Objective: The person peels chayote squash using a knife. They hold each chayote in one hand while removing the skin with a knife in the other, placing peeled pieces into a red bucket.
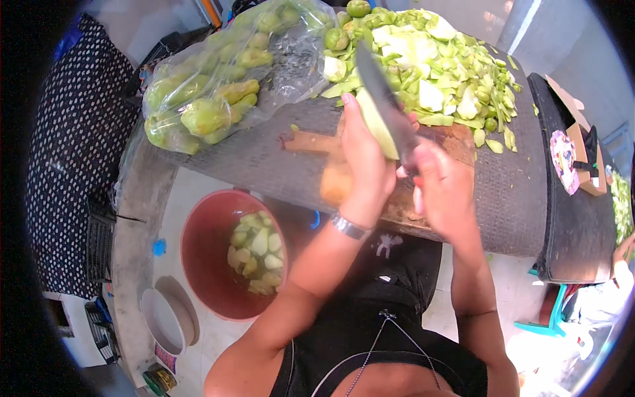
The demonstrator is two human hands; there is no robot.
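My left hand (365, 151) is wrapped round a pale green, long-sided fruit or vegetable (376, 122), its skin partly off. In my right hand (442, 184) a large dark-bladed knife (382, 85) is gripped by the handle; motion smears it. The blade slants up and to the left, lying along or just over the right side of the piece; I cannot tell whether they touch. Beneath both hands is a worn wooden chopping board (456, 140) with a handle at its left. Just beyond it rises a heap of green peelings and slices (430, 73).
A clear plastic bag of pear-shaped green produce (211, 112) lies left on the dark woven tabletop (506, 212). Below stand a reddish tub (205, 258) with peeled pieces in liquid and a pale basin (162, 321). At right are an open cardboard box (592, 162) and another person's arm (623, 251).
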